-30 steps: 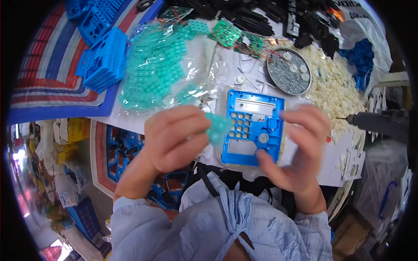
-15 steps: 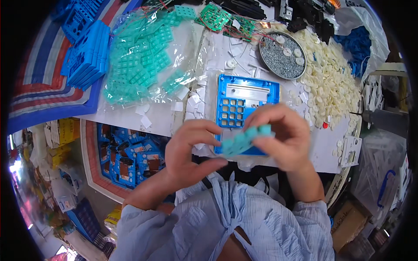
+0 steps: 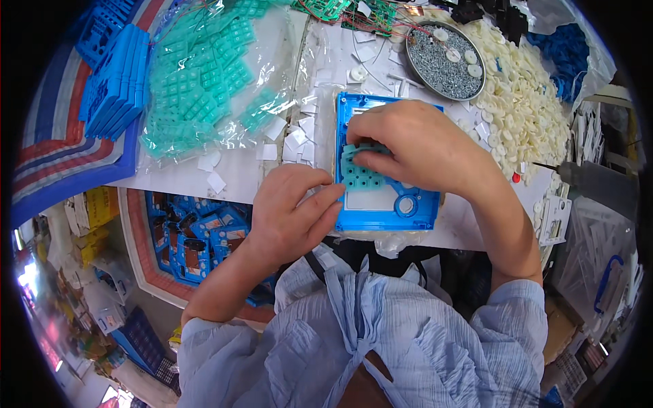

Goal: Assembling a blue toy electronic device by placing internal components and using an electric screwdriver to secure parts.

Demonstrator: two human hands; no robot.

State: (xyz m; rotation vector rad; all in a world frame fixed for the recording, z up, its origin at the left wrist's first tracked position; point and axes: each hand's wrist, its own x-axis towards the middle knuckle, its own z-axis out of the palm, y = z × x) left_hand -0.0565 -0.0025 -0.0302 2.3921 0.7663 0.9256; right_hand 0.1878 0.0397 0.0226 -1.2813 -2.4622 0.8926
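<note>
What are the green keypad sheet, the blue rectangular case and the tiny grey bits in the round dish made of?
The green keypad sheet looks like soft rubber, maybe silicone: fairly dull, evenly coloured, moulded in one piece. The blue rectangular case seems hard plastic, smooth with shiny edges. The tiny grey bits look like metal, because they glint.

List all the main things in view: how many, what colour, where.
Casing: one, blue, centre
Keypad: one, teal, on the casing
Bagged keypads: many, teal, upper left
Panels: several, blue, stacked far left
Paper squares: many, white, left of casing
Dish: one, grey, upper right, holding metal bits
Loose parts: many, cream, right
Circuit boards: several, green, top
Assemblies: many, blue, lower left
Power tool: one, dark, far right
Left hand: one, bare, at casing's left edge
Right hand: one, bare, touching keypad
Sleeves: two, pale blue, bottom
</note>
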